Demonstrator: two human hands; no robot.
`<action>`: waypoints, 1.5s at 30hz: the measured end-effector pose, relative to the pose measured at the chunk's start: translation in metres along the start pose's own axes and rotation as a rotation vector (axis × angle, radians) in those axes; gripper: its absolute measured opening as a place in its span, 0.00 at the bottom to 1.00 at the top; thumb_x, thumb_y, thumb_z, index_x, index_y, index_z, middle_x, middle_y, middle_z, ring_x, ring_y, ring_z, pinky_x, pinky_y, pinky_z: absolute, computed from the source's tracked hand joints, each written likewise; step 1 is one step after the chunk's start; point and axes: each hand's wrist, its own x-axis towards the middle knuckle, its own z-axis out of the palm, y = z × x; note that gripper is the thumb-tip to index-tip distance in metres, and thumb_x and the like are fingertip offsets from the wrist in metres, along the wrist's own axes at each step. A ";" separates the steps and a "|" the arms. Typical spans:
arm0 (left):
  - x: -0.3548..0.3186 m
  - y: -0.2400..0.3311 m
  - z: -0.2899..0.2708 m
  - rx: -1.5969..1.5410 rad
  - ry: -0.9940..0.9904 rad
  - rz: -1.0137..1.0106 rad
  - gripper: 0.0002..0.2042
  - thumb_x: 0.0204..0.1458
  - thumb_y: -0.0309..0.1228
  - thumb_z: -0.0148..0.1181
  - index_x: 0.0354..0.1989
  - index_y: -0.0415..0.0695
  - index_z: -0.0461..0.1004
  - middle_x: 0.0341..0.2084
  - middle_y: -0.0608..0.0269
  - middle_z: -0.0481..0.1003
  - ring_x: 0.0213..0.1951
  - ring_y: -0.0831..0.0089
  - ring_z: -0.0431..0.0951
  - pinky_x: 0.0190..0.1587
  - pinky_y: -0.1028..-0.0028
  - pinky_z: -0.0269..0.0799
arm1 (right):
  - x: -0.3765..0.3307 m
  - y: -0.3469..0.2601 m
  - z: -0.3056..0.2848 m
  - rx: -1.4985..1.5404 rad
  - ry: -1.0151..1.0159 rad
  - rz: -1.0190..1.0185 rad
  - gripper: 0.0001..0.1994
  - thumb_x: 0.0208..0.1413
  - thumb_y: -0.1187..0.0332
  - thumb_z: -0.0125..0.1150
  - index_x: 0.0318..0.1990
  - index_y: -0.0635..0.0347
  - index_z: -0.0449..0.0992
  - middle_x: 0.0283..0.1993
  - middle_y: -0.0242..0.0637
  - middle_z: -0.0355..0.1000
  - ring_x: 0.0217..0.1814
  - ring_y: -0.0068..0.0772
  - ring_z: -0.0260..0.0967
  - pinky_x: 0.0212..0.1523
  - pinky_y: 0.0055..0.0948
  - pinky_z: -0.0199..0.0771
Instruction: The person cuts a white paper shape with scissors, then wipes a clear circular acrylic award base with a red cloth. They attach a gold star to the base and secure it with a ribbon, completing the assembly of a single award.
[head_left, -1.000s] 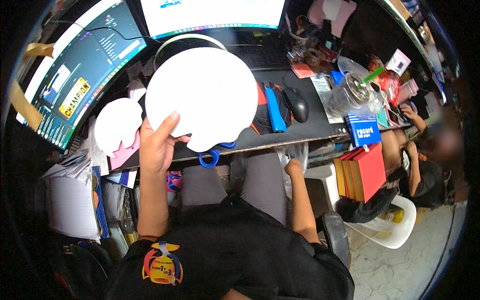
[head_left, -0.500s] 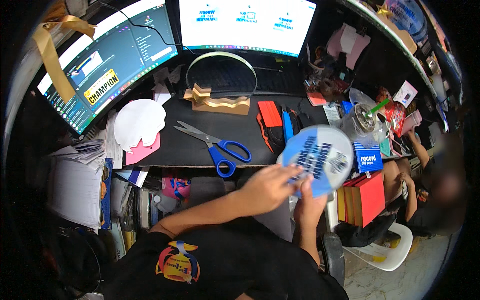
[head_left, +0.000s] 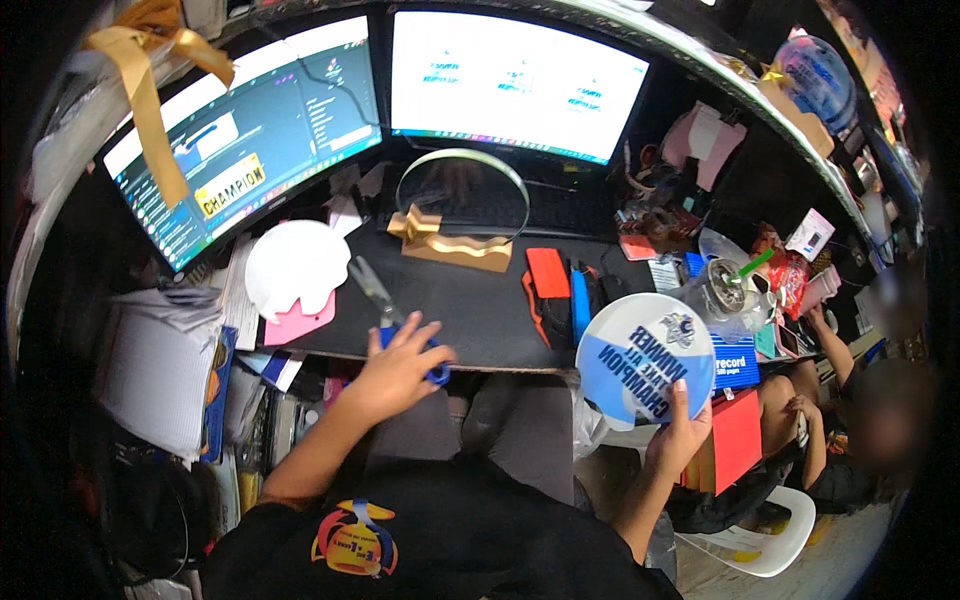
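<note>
A round, thin disc (head_left: 620, 345), white and light blue with dark lettering and a small emblem, is gripped by its lower right rim in my right hand (head_left: 680, 435), the thumb lying on its face. My left hand (head_left: 405, 372) rests over the blue handles of a pair of scissors (head_left: 372, 288) at the desk's front edge. Its fingers are spread and partly hide the handles. The scissors' metal blades point away to the upper left.
Behind the scissors stands a gold trophy base (head_left: 460, 250) with a thin hoop. White cut-out paper (head_left: 298, 270) lies left, over pink card. A red squeegee-like piece (head_left: 547, 272) and blue cutter (head_left: 579, 308) lie right. A lidded cup (head_left: 722, 285) stands near a seated person (head_left: 825, 440).
My left hand has left the disc and moved left onto the scissors' handles. The right hand keeps the disc, now turned so its emblem is toward the top. The whole view has shifted slightly.
</note>
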 end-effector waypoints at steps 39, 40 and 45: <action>0.038 -0.058 -0.055 -0.317 0.888 -0.081 0.25 0.48 0.23 0.59 0.58 0.40 0.66 0.55 0.51 0.68 0.60 0.57 0.64 0.64 0.63 0.55 | 0.376 -0.216 0.002 -0.856 0.223 -0.282 0.26 0.51 0.76 0.46 0.60 0.45 0.68 0.28 0.36 0.68 0.21 0.28 0.64 0.17 0.31 0.69; 0.040 -0.045 -0.058 -0.367 0.877 -0.048 0.24 0.49 0.24 0.59 0.57 0.41 0.67 0.53 0.52 0.69 0.59 0.59 0.66 0.61 0.64 0.59 | 0.349 -0.206 0.016 -0.714 0.203 -0.393 0.23 0.53 0.75 0.49 0.58 0.50 0.70 0.26 0.33 0.67 0.20 0.23 0.63 0.18 0.26 0.69; 0.063 0.022 -0.048 -0.546 0.309 0.008 0.15 0.52 0.29 0.58 0.50 0.42 0.74 0.41 0.58 0.76 0.41 0.68 0.77 0.45 0.71 0.72 | 0.174 -0.085 0.078 -0.780 -0.761 -0.913 0.11 0.53 0.67 0.59 0.43 0.58 0.77 0.38 0.41 0.74 0.39 0.40 0.73 0.42 0.36 0.74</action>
